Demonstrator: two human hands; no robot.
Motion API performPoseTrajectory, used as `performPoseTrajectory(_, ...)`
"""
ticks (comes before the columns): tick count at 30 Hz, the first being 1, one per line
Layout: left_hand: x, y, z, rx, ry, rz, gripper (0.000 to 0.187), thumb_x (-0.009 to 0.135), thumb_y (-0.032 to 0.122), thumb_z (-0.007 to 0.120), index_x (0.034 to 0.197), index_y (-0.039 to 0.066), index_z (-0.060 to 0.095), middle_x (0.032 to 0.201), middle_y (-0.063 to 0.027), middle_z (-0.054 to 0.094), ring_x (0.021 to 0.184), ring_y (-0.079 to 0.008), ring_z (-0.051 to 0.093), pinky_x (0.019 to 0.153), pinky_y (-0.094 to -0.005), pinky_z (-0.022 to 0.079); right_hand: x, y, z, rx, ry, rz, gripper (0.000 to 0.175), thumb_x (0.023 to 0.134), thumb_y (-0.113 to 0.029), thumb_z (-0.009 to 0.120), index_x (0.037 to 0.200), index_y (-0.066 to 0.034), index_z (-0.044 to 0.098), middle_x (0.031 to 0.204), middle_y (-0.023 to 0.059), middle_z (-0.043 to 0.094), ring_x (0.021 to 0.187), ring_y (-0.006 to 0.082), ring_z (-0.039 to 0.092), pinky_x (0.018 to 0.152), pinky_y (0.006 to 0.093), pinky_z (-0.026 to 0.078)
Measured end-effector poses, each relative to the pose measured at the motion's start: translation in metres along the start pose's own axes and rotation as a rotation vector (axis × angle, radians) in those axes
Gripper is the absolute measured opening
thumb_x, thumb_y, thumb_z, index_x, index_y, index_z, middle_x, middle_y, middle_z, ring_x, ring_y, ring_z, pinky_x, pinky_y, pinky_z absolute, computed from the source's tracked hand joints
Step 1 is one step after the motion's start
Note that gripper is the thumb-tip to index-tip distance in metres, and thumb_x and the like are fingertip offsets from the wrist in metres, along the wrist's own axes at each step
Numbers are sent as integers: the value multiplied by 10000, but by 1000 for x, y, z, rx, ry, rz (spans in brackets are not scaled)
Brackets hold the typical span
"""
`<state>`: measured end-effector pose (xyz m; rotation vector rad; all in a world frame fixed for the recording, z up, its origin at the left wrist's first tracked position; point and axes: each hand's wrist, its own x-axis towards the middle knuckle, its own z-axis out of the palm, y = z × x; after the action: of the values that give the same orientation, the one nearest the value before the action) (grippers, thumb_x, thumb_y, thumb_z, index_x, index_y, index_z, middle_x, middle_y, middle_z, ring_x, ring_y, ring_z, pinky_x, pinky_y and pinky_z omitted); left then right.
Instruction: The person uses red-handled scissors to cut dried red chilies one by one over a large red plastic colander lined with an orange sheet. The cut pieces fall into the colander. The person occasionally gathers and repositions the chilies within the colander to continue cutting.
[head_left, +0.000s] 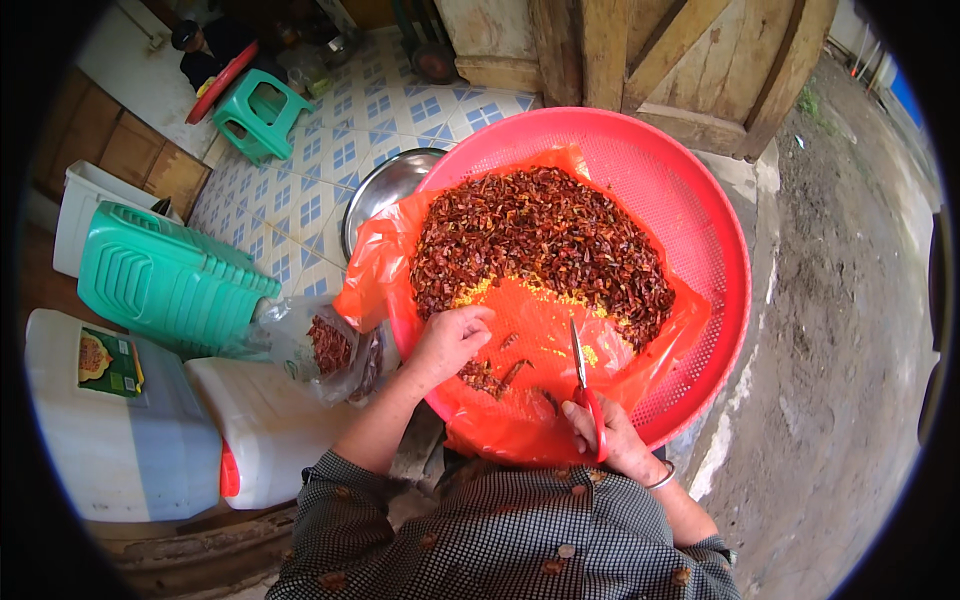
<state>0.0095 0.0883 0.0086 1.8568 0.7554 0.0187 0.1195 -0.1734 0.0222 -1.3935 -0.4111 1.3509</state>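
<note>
My right hand (611, 431) grips scissors (579, 352) by their red handles, with the blades pointing away from me and close together. On the left, my left hand (454, 341) hovers over the near left edge of the chili pile, fingers curled; whether something small is pinched there cannot be made out. Cut dried red chilies (540, 225) lie heaped in an arc on a red plastic bag (525, 315), yellow seeds (589, 354) along the inner edge. A few whole dried chilies (517, 370) lie between my hands. Beneath the bag is a round, perforated pink-red plastic basket (694, 225).
A metal basin (382, 187) sits partly under the basket. To the left are a clear bag of dried chilies (330, 345), stacked green stools (172, 277) and large plastic jugs (112, 442). A person (214, 49) sits beyond a green stool (259, 112). A wooden door (697, 67) stands ahead.
</note>
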Motion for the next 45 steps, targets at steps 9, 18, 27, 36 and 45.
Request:
performPoseTrajectory(9, -12, -1, 16, 378, 84, 238, 215, 777, 84, 725, 971, 7, 673, 763, -61, 623, 679, -127, 614, 612, -266, 500, 2, 5, 1, -25, -22, -8, 327, 968, -351, 555, 791, -81, 503, 588, -48, 460, 513, 45, 439, 461, 220, 348)
performPoseTrajectory(18, -11, -2, 40, 584, 209, 379, 145, 802, 98, 679, 919, 23, 636, 832, -139, 613, 775, -311, 637, 687, -387, 518, 5, 10, -3, -149, -33, 6, 422, 943, -434, 565, 889, -15, 559, 634, -3, 475, 586, 91, 460, 519, 281, 386)
performPoseTrajectory(27, -5, -3, 39, -113, 22, 120, 114, 936, 156, 564, 935, 43, 575, 784, 13, 555, 695, -96, 522, 610, -245, 432, 10, 15, -5, -387, -82, -67, 479, 964, -489, 480, 990, -11, 503, 729, 28, 499, 678, 157, 508, 619, 304, 428)
performPoseTrajectory(36, -13, 24, 35, -230, -191, 62, 119, 963, 148, 499, 937, 46, 552, 780, 44, 500, 705, -40, 448, 612, -210, 393, 10, 8, 1, -615, -119, 5, 569, 944, -539, 458, 1090, 10, 505, 967, 220, 573, 996, 380, 576, 862, 440, 444)
performPoseTrajectory(45, -20, 40, 35, -69, -285, 94, 145, 962, 143, 501, 954, 18, 575, 740, 36, 511, 686, -39, 472, 597, -215, 414, 11, 8, 2, -535, -96, -57, 611, 936, -583, 437, 961, 26, 474, 785, 264, 579, 841, 432, 600, 740, 483, 458)
